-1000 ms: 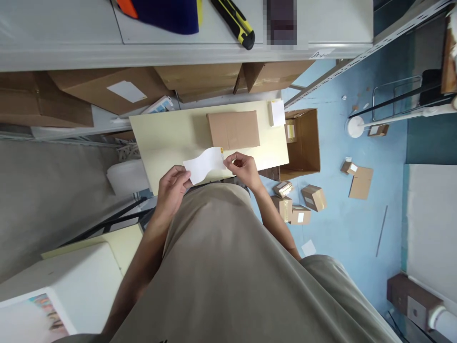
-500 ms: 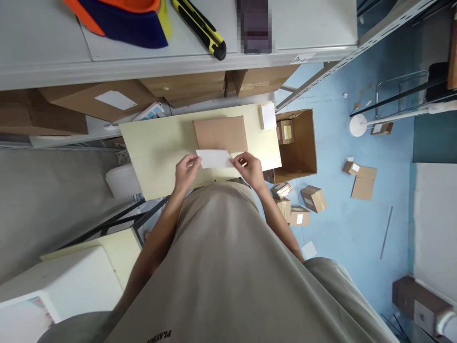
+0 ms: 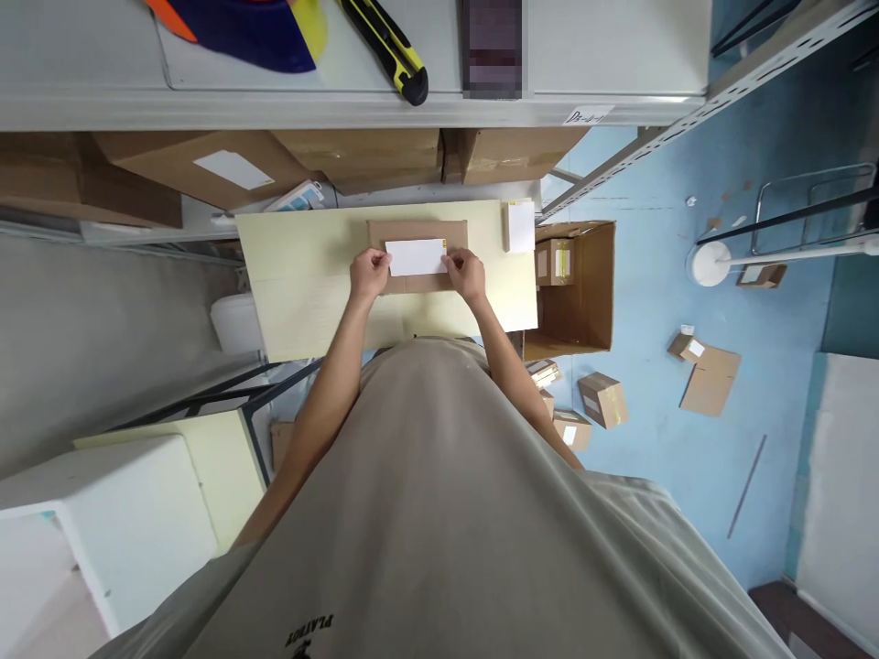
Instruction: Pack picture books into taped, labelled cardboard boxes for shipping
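A white label (image 3: 416,257) with a small yellow mark at its right end is stretched between my two hands. My left hand (image 3: 369,273) pinches its left end, and my right hand (image 3: 465,273) pinches the right end. Directly beneath is a flat brown cardboard box (image 3: 418,229), lying on the pale yellow tabletop (image 3: 309,275). The label lies over the box's top face; whether it touches the cardboard all along I cannot tell. A stack of white labels (image 3: 519,227) sits at the table's right end.
A grey shelf (image 3: 618,55) above the table's far side bears a yellow-black box cutter (image 3: 388,50). Brown cartons (image 3: 363,160) stand on the level below. To the right, an open carton (image 3: 591,293) holds smaller boxes, and several parcels (image 3: 602,400) lie on the blue floor.
Both hands have moved forward with the label, from the near edge of the cardboard box to over its top. The view has shifted slightly.
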`<state>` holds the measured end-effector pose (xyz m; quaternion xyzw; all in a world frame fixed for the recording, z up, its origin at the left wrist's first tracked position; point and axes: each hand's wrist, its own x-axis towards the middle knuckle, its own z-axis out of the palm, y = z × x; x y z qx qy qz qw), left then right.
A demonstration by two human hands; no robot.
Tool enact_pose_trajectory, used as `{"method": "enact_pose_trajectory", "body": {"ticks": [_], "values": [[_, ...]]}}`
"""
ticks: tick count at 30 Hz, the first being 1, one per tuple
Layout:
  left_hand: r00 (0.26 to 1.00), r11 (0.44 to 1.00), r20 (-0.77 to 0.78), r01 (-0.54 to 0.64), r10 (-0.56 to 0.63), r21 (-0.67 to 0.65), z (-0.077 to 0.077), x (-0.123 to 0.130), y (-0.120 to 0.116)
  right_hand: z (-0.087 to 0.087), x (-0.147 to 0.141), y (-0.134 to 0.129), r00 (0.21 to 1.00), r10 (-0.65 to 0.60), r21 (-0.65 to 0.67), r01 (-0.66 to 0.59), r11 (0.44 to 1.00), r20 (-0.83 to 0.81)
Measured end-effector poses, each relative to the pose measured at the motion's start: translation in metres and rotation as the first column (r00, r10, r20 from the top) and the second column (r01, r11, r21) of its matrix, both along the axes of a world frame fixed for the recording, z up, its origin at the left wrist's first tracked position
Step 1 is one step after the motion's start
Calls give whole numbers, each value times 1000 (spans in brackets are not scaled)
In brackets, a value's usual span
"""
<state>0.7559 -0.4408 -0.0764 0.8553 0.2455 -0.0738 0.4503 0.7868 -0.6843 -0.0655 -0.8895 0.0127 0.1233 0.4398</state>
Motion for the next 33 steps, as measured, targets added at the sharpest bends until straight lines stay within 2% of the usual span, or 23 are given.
{"method": "enact_pose_trajectory", "body": {"ticks": [5,12,20,26,31,33], "values": [[999,998,-35,5,-3,58,6,2,-4,-6,1,-3,998,60,-34,-59,998,6],[996,996,-91,-16,25,93,14,5,-10,-14,-2,3,993,71,-93,-62,994,97],[980,986,-195,-13,46,166,26,11,-18,-12,-4,9,991,91,-210,-69,975,101],[973,977,-222,-18,66,211,30,14,-22,-11,-4,16,998,36,-283,-22,959,44],[983,976,-164,-46,82,215,26,13,-27,-7,-3,16,997,-76,-236,82,968,32],[989,974,-128,-43,73,223,24,11,-29,-1,-6,24,998,-31,-274,46,961,61]]}}
